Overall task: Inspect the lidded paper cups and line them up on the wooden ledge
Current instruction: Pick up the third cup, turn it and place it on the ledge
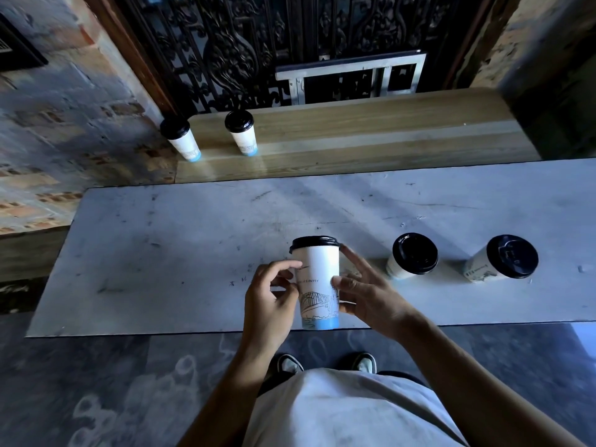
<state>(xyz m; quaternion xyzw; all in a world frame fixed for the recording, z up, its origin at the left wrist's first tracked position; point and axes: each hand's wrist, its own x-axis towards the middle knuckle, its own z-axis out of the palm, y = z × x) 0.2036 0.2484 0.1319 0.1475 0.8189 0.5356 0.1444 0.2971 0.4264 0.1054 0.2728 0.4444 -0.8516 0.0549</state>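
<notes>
Head view: five lidded paper cups in all, each white with a black lid and a pale blue band at the base. Two upright on the wooden ledge [371, 137] at the far side: far-left cup [181, 138] at the ledge's left end, second ledge cup [242, 132] just to its right, the pair near each other but apart. Two more on the white worktop [161, 253], off to the right: near worktop cup [412, 256] and far-right cup [503, 258], both seen mostly from above, lids toward the camera, well apart from the ledge pair. One held cup [317, 282] upright at the middle, over the worktop's near edge, a line drawing of a bridge and some small print facing the camera.

Two hands, one on each side of the held cup. Left hand [272, 300] against the cup's left wall, fingers curled, thumb and fingertips touching the paper at mid-height. Right hand [366, 293] on the cup's right wall, thumb pressed to the paper, index finger stretched up toward the lid's rim, remaining fingers loosely spread behind. Cup thus pinched between both hands, base level with the worktop's front edge; contact with the worktop impossible to tell.

Below, two shoes on a dark patterned floor. Behind the ledge, black ornate ironwork.
</notes>
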